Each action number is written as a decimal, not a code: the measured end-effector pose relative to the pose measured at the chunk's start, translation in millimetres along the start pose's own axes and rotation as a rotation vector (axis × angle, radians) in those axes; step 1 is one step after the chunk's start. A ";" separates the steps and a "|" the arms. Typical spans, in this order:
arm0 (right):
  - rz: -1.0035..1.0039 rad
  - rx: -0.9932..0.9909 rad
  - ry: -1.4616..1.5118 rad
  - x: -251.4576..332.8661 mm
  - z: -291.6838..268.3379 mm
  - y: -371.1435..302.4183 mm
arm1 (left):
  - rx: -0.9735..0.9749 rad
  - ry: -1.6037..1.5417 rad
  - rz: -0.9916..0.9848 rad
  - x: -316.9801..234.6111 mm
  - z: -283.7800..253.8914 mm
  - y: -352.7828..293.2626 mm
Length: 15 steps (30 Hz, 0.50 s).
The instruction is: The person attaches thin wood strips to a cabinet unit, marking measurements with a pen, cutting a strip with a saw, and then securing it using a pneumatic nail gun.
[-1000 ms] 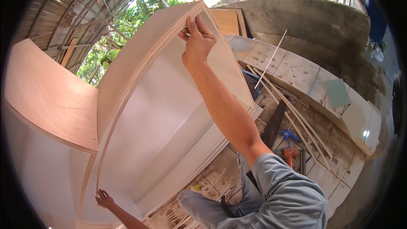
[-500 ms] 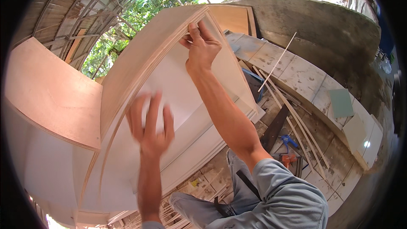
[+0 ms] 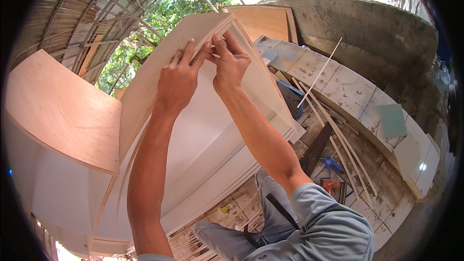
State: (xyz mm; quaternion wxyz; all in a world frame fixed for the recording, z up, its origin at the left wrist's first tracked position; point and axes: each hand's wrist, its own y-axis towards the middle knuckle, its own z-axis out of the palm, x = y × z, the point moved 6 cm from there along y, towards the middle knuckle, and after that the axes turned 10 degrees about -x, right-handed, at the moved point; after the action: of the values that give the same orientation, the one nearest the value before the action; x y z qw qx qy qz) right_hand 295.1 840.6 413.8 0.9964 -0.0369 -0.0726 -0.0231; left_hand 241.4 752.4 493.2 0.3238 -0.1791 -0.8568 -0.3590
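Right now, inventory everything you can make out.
cabinet: 1, tan and white, centre
strip: 1, tan, by cabinet's edge
panel: 1, tan, left
plywood: at least 1, brown, behind cabinet
roof: 1, brown, upper left
foliage: uncounted, green, behind cabinet
wall: 1, grey, upper right
ledge: 1, pale, right
squares: 2, green and cream, at ledge
floor: 1, brown, lower right
sticks: several, pale, floor and ledge
tools: 2, blue and orange, floor
board: 1, dark, floor
shirt: 1, grey, lower right
jeans: 1 pair, blue, bottom
left hand: 1, bare, cabinet edge
right hand: 1, bare, cabinet edge
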 end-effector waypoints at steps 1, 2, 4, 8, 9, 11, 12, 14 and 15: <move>0.011 0.005 -0.007 -0.2 0.1 0.6 | -0.004 0.006 0.003 0.3 -0.4 -1.0; 0.025 0.011 0.012 -1.0 0.7 0.7 | -0.008 0.013 0.006 0.6 -0.8 -2.3; 0.042 0.023 0.043 -0.1 0.0 3.7 | -0.015 0.008 0.003 -0.5 -0.7 -0.7; 0.083 -0.031 0.126 0.8 -0.6 14.7 | -0.008 -0.002 -0.009 -1.7 0.4 0.8; 0.087 -0.032 0.134 0.6 0.6 15.8 | -0.008 0.000 -0.008 -1.5 0.9 1.1; 0.090 -0.043 0.137 1.0 0.3 17.2 | -0.039 0.010 0.000 -0.8 1.2 0.2; 0.092 -0.052 0.133 1.2 -0.7 17.2 | -0.053 0.015 0.004 -1.1 0.2 0.3; 0.090 -0.062 0.126 1.6 -1.7 17.8 | -0.031 0.020 0.015 -2.7 -0.9 0.1; 0.086 -0.062 0.126 0.9 -1.4 18.3 | -0.022 0.024 0.021 -3.3 -1.7 0.9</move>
State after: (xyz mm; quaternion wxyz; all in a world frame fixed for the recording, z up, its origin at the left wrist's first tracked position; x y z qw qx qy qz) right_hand 297.1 858.7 411.3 0.9975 -0.0691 -0.0075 0.0150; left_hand 245.0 751.5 492.3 0.3359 -0.1873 -0.8470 -0.3671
